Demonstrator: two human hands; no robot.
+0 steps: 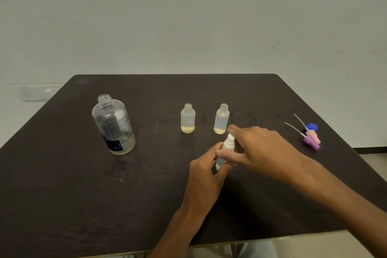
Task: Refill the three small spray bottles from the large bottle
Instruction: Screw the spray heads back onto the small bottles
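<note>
A dark table [62,195] fills the lower half of the frame, set against a pale wall [188,16]. At centre left, the large bottle [114,124] stands upright with its cap off and a shallow layer of yellowish liquid at its bottom. Near the middle, two small bottles are seen uncapped and upright, well apart from each other: the left small bottle [187,118] and the right small bottle [221,119], each with a little liquid. Just below them, a third small bottle [225,154] with its white spray top on is gripped around the body by the left hand [206,170]. The spray top is pinched by the fingers of the right hand [259,148]. At the right edge, two spray heads [311,138] with thin tubes lie beside a blue cap [312,126].
</note>
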